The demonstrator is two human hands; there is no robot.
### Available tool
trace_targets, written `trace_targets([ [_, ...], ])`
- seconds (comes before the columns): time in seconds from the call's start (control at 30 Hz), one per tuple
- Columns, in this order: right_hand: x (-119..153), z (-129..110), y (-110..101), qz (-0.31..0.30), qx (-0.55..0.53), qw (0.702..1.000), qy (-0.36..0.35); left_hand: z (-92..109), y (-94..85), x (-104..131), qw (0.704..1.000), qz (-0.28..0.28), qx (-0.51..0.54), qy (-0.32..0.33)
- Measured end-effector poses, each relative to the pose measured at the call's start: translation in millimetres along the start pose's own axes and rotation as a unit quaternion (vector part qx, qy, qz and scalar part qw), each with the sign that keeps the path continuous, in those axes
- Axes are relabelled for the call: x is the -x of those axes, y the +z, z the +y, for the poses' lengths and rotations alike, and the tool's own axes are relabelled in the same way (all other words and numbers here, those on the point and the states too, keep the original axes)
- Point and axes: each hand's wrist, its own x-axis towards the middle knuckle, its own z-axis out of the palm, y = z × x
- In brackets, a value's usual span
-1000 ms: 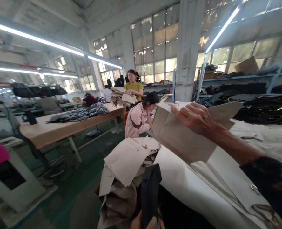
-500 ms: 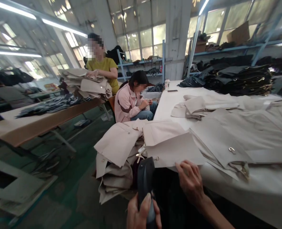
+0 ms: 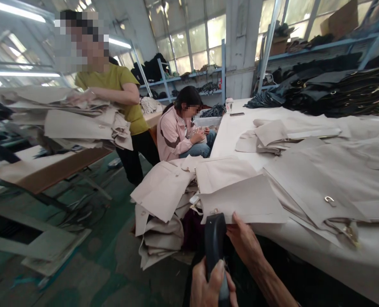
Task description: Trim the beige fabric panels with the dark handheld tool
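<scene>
My left hand (image 3: pixel 210 283) is wrapped round the handle of a dark handheld tool (image 3: pixel 215 238), whose top end is close to the lower edge of a beige fabric piece (image 3: pixel 240 200). Near that end, a small metal fitting (image 3: pixel 214 211) shows on the fabric. My right hand (image 3: pixel 245 238) pinches the lower edge of the same piece, just right of the tool. Part of the right fingers is hidden behind the tool and fabric. A stack of beige pieces (image 3: pixel 162 189) hangs over the table's near left corner.
More beige fabric (image 3: pixel 339 170) and a dark garment pile (image 3: pixel 336 94) lie on the white table (image 3: pixel 228 140). A person in pink (image 3: pixel 173 132) sits beyond it. At the left, a person in a yellow-green top (image 3: pixel 119 85) carries a beige stack (image 3: pixel 74 119).
My right hand has moved left along the fabric edge, nearer the tool. The standing person has come closer with the stack, away from the left table. The view has shifted slightly.
</scene>
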Motion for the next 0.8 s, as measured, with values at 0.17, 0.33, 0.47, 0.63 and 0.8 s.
trace_targets([
  [0.17,1,7,4,-0.012,-0.023,0.999,0.019,4,-5.3,-7,0.997,-0.073,0.038,0.012],
  [0.33,-5,14,4,-0.009,-0.034,0.999,-0.011,20,-17.4,-8,0.994,-0.058,0.049,0.076],
  [0.47,-7,18,1,-0.003,-0.036,0.999,-0.014,22,-15.4,-4,0.995,-0.046,0.06,0.066],
  [0.63,-6,18,0,0.013,-0.019,1.0,0.002,12,-3.4,-3,0.994,-0.062,0.078,0.049],
  [0.8,-3,16,-3,-0.007,-0.003,1.0,0.012,12,-3.2,-19,0.994,-0.083,0.045,0.055],
])
